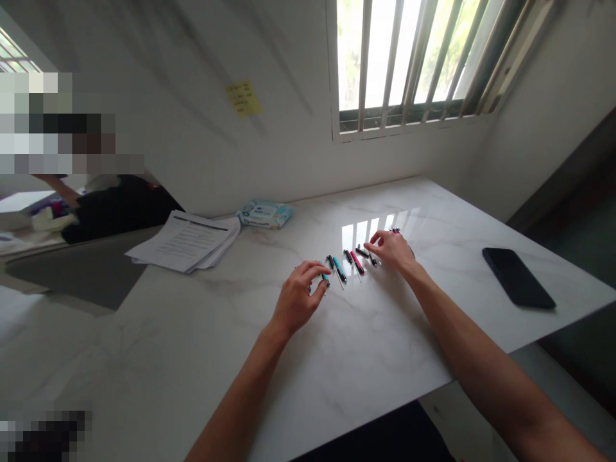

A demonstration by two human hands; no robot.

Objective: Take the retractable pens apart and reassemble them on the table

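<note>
My left hand (298, 294) rests low over the table at the left end of a row of pens. Its fingers are curved, with thumb and forefinger apart around a teal pen part (326, 280). Beside it lie another teal pen (339, 269) and a red pen (357, 262), with black pieces and thin white refills near them. At the row's right side is my right hand (392, 249), its fingertips closed at the upper end of a slim dark pen (372, 258). A short black piece (362, 252) lies just left of those fingertips. More small pen parts (395, 230) show behind the right hand, partly hidden.
A black phone (518, 277) lies on the white marbled table (366, 340) at right. Stacked printed papers (185, 240) and a blue wipes pack (265, 213) sit toward the wall. A person (122, 202) in dark clothing is at far left, beyond a grey panel (86, 269).
</note>
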